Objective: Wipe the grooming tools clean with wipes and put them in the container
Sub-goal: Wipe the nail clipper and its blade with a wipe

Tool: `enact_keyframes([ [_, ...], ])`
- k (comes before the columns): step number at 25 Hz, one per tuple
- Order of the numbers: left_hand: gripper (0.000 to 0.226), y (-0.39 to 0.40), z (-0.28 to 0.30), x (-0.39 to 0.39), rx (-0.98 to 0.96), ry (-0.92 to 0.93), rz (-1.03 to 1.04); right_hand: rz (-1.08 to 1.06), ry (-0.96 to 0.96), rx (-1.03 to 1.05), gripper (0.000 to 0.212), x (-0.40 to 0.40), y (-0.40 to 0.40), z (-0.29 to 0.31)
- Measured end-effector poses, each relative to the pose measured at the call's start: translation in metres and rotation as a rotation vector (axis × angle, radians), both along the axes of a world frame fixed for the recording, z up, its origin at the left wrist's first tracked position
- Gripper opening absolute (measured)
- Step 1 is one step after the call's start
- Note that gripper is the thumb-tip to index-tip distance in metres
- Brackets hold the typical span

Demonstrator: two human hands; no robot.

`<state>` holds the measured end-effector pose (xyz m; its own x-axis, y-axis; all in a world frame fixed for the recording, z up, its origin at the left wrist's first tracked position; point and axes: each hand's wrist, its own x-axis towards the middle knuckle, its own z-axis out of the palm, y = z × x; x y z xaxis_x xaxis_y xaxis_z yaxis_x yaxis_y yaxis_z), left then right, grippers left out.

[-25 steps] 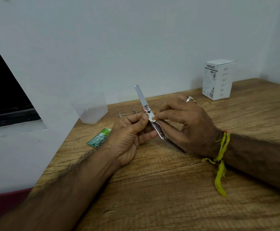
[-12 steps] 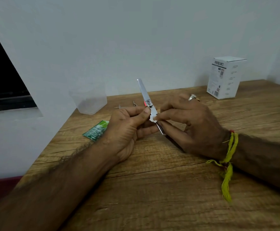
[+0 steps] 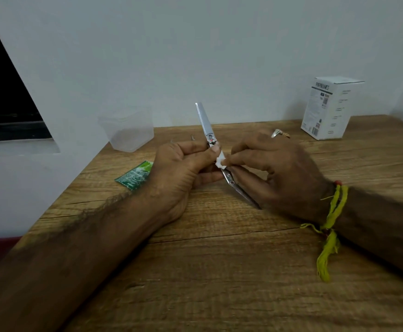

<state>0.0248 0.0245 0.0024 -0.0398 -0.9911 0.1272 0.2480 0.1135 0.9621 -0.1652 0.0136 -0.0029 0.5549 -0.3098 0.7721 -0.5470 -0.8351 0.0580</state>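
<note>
A white carton [image 3: 331, 109] stands near the far right corner of the wooden table [image 3: 219, 271]; dark print runs along its top edge and down its side, too small and blurred to read. A green sachet [image 3: 134, 175] with pale lettering, likewise unreadable, lies flat near the table's left edge.

Both forearms rest on the table and meet at its middle. The left hand [image 3: 181, 171] has its fingers curled round the metal grooming tool [image 3: 211, 140], thumb pressed on the shaft just below a small red mark at the pivot. The tool's flat blade points up and away toward the far edge, while its darker lower end slants down toward the right wrist. The right hand [image 3: 277, 168] pinches a small white wipe [image 3: 220, 162] between thumb and forefinger against the tool's shaft, the other fingers loosely bent. It wears a ring and a yellow thread [image 3: 330, 231] at the wrist.

A clear plastic container [image 3: 128, 131] sits by the far left corner against the wall; it looks empty, though the view is dim. Behind the left hand, small metal pieces [image 3: 192, 137], possibly other tools, lie on the table.
</note>
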Motion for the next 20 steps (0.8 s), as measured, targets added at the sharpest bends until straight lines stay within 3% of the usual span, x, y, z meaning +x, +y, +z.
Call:
enact_keyframes([
  [7,0.017,-0.0014,-0.0023,-0.0015,-0.015,-0.031,0.029,-0.011,0.044,0.002,0.013,-0.0011,-0.0011,-0.0010],
  [20,0.027,0.0012,-0.0014,-0.0053,-0.057,-0.213,-0.039,-0.003,0.077,0.015,0.013,-0.0042,0.0046,0.0000],
])
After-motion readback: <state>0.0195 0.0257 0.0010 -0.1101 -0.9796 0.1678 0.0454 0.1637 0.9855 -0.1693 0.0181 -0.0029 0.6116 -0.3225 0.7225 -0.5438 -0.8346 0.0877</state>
